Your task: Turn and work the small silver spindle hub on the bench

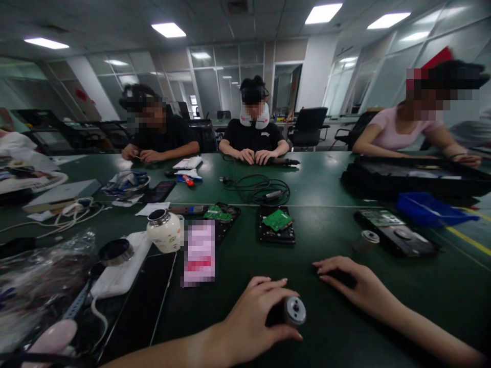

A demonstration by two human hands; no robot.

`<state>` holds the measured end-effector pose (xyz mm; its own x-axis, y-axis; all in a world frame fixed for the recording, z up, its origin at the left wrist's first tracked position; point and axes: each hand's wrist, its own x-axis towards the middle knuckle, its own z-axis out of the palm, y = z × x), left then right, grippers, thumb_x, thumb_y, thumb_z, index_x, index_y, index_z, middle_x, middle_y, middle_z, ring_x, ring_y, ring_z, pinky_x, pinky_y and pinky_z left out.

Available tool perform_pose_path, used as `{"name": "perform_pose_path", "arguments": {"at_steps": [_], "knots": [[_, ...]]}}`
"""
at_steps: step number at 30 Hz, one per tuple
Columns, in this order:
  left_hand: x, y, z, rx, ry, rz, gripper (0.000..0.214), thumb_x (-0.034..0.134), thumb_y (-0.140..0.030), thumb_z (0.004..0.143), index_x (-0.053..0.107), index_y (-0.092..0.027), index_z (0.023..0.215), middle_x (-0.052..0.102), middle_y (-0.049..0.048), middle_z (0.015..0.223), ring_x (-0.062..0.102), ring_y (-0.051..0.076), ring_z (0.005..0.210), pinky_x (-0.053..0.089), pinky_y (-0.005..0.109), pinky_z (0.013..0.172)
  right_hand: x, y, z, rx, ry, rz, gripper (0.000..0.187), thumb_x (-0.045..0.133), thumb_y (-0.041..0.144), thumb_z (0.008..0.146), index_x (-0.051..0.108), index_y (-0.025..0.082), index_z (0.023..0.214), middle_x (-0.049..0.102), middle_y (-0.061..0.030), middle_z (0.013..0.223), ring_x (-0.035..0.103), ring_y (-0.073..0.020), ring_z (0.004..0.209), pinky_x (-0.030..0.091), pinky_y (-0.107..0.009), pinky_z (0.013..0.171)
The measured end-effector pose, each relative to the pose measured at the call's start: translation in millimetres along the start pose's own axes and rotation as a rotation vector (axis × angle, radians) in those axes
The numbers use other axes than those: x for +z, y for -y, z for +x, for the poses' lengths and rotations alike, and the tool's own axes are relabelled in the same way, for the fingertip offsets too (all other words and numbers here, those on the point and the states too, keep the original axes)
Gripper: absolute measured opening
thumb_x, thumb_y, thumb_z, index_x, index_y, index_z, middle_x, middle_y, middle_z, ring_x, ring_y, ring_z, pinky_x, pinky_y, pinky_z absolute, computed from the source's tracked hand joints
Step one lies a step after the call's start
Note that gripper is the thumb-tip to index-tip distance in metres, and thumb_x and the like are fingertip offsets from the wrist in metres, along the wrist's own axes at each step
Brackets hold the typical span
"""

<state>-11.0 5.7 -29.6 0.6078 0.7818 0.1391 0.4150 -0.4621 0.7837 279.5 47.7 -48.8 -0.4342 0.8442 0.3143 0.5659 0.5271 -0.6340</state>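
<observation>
My left hand (255, 312) has its thumb and index finger around a small silver cylinder (295, 311) that looks like an electric motor. Its round end with a dark centre hole faces me. To the right, my right hand (347, 276) rests by the green table top with nothing in it, thumb and index tips slightly apart. Beyond that hand stands a second, similar metal cylinder (369, 240). A hard drive (399, 232) lies beside it on the right. Farther forward is another hard drive (276, 225) with a green circuit board on it.
A pink paper (199, 253), a cream jug (164, 232), a black tablet (140, 301) and a white power strip (123, 266) lie to the left. Forward are a coiled cable (261, 189) and a blue bin (429, 209). Several people sit across the table.
</observation>
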Motion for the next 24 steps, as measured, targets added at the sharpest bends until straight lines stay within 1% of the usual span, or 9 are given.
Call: {"name": "perform_pose_path", "arguments": {"at_steps": [2,4,6,8,9,11,14,18,24], "knots": [[-0.3,0,0,-0.008,0.003,0.003,0.059,0.083,-0.041,0.07,0.06,-0.029,0.122,0.065,0.0024,0.128,0.051,0.026,0.128,0.031,0.044,0.109,2,3,1,0.011,0.006,0.042,0.011,0.062,0.028,0.088,0.07,0.022,0.094,0.074,-0.0068,0.103,0.069,-0.0234,0.098,0.055,-0.04,0.089],[-0.3,0,0,-0.014,0.005,0.004,0.058,0.083,-0.041,0.07,0.06,-0.03,0.122,0.065,0.0018,0.127,0.051,0.026,0.128,0.03,0.044,0.109,2,12,3,0.032,0.0,0.096,0.01,0.062,0.028,0.088,0.07,0.021,0.089,0.074,-0.0072,0.101,0.07,-0.0233,0.097,0.056,-0.039,0.089],[0.1,0,-1,-0.019,0.003,0.007,0.057,0.083,-0.041,0.07,0.061,-0.029,0.121,0.065,0.002,0.128,0.05,0.026,0.128,0.03,0.044,0.109,1,27,4,0.047,-0.04,0.165,0.009,0.064,0.027,0.087,0.07,0.021,0.084,0.075,-0.0077,0.099,0.071,-0.023,0.095,0.057,-0.037,0.087],[1.0,1,-1,-0.008,0.004,0.009,0.056,0.083,-0.041,0.07,0.062,-0.029,0.12,0.065,0.0026,0.128,0.051,0.027,0.128,0.031,0.044,0.108,1,49,6,0.024,-0.082,0.245,0.006,0.067,0.024,0.085,0.07,0.021,0.081,0.074,-0.0075,0.098,0.072,-0.0218,0.092,0.058,-0.034,0.084],[1.6,2,-1,0.003,-0.001,0.01,0.055,0.083,-0.041,0.07,0.062,-0.028,0.119,0.065,0.003,0.128,0.051,0.027,0.127,0.031,0.043,0.108,2,61,7,-0.015,-0.084,0.282,0.004,0.068,0.021,0.084,0.069,0.021,0.08,0.074,-0.0067,0.098,0.072,-0.0205,0.091,0.059,-0.032,0.082],[3.0,3,-1,0.029,-0.018,0.011,0.053,0.083,-0.041,0.071,0.063,-0.027,0.118,0.066,0.0036,0.126,0.053,0.026,0.126,0.032,0.042,0.107,5,83,9,-0.144,-0.056,0.329,0.011,0.069,0.013,0.083,0.069,0.023,0.08,0.074,-0.0036,0.097,0.071,-0.0178,0.092,0.058,-0.029,0.083],[4.6,5,-1,0.06,-0.034,0.007,0.048,0.082,-0.038,0.072,0.064,-0.024,0.114,0.069,0.003,0.121,0.055,0.025,0.124,0.032,0.039,0.106,15,104,13,-0.284,-0.004,0.376,0.018,0.066,0.006,0.083,0.068,0.023,0.082,0.073,-0.0022,0.095,0.07,-0.0155,0.092,0.057,-0.027,0.084],[4.9,5,-1,0.061,-0.021,-0.005,0.042,0.081,-0.037,0.074,0.065,-0.025,0.111,0.07,0.0015,0.117,0.054,0.023,0.124,0.033,0.036,0.105,26,107,14,-0.309,0.026,0.382,0.02,0.064,0.002,0.084,0.067,0.022,0.084,0.071,-0.0027,0.092,0.069,-0.0141,0.088,0.056,-0.025,0.077],[4.8,6,0,0.065,-0.024,-0.011,0.043,0.081,-0.038,0.074,0.064,-0.025,0.112,0.07,0.0015,0.116,0.053,0.024,0.125,0.031,0.037,0.106,28,99,12,-0.33,-0.016,0.333,0.023,0.063,0.0,0.083,0.066,0.023,0.086,0.069,-0.0011,0.094,0.068,-0.0133,0.09,0.054,-0.025,0.083]]}}
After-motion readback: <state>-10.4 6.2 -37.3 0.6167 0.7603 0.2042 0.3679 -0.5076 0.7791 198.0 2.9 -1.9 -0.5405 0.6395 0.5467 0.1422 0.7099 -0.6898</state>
